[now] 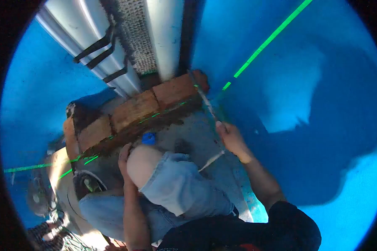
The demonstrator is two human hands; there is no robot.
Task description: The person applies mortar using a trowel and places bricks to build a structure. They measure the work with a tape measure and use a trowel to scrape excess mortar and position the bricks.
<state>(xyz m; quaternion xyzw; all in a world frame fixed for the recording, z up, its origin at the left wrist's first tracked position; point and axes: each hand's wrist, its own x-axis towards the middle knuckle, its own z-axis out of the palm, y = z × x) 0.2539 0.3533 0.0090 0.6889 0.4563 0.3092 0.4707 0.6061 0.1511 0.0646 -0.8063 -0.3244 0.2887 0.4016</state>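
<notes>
The right hand (233,141) grips a long, thin, grey tool (207,103) — it slants up-left to the right end of the brown brick row (134,109). The left hand (124,161) is by the bare knee (144,164) — can't tell its fingers.

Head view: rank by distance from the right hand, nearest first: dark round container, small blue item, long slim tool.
From the right hand, as the head view shows it:
1. Long slim tool: in the hand, pointing up and left toward the brick row.
2. Small blue item: to the left, just beyond the bare knee.
3. Dark round container: far left, lower down.
</notes>
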